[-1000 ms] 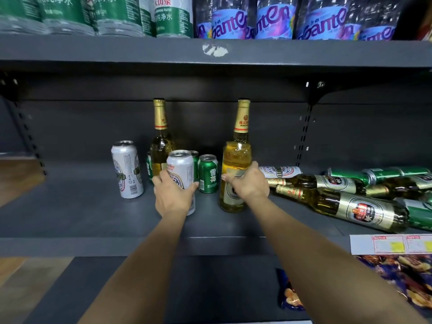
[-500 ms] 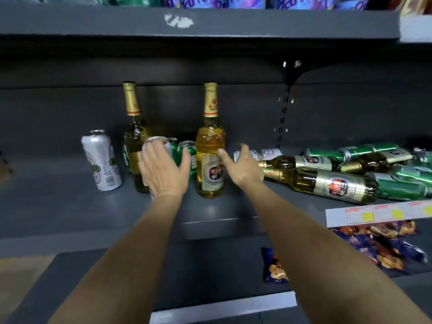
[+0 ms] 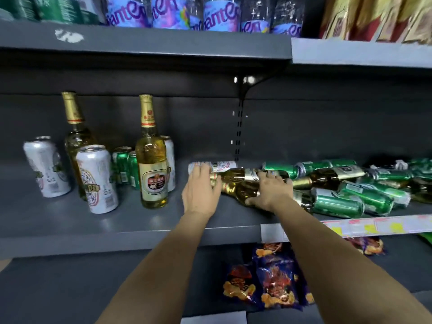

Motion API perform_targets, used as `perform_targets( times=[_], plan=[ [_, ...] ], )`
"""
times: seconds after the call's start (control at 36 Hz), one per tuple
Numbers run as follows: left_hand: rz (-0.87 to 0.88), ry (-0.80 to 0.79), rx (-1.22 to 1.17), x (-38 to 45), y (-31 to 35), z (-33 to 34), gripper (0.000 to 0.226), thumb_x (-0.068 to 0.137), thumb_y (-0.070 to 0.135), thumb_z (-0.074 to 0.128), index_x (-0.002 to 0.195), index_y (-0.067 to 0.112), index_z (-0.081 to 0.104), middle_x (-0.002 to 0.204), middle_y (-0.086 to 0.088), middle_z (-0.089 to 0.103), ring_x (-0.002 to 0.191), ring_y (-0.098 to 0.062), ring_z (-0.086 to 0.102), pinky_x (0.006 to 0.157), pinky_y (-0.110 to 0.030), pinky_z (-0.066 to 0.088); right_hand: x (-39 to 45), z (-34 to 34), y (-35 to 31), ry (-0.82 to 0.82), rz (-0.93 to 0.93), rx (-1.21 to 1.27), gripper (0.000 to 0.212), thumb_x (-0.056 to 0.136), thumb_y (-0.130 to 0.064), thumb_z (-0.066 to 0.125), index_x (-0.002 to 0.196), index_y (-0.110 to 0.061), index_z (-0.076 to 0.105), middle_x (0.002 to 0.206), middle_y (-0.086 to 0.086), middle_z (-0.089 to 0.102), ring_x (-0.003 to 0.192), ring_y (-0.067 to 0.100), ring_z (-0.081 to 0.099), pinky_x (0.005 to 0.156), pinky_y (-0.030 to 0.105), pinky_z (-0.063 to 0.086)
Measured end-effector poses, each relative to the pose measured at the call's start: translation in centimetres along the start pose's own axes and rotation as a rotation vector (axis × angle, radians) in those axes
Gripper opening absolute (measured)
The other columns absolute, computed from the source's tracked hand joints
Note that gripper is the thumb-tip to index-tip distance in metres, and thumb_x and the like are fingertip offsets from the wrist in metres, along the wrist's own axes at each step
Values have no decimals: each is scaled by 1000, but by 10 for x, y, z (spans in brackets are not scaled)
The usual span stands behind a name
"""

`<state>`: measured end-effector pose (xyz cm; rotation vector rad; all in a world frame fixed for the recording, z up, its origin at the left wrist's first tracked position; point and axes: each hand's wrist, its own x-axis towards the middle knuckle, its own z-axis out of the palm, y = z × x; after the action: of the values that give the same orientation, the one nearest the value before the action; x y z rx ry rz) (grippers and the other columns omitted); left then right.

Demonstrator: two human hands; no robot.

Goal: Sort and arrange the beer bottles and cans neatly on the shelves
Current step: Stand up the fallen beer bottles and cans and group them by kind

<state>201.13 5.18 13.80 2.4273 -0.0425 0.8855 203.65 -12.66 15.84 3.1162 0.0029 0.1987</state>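
Lying under both hands, bottle [image 3: 240, 191], right hand [image 3: 272, 191] gripping it, left hand [image 3: 201, 191] flat on its neck

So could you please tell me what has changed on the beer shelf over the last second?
Both hands let go and moved right. The left hand released the upright silver can and now reaches over the necks of the lying bottles. The right hand released the upright labelled bottle and now grips a lying bottle. The released can and bottle stay standing; the other upright cans and the pile of green cans seem unchanged.

Head cam, fwd-down, close on shelf [image 3: 117, 232]
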Motion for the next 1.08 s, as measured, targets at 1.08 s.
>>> perform_targets(
  times=[1.08],
  plan=[
    [-360, -114, -266, 25, 8, 17, 64, 81, 31, 69, 135, 26, 35, 102, 2, 58, 100, -26, 59, 76, -33, 45, 39, -9, -82, 135, -105, 1212, 69, 64, -36, 87, 116, -20, 43, 103, -4, 63, 100, 19, 62, 91, 41, 50]
  ],
)
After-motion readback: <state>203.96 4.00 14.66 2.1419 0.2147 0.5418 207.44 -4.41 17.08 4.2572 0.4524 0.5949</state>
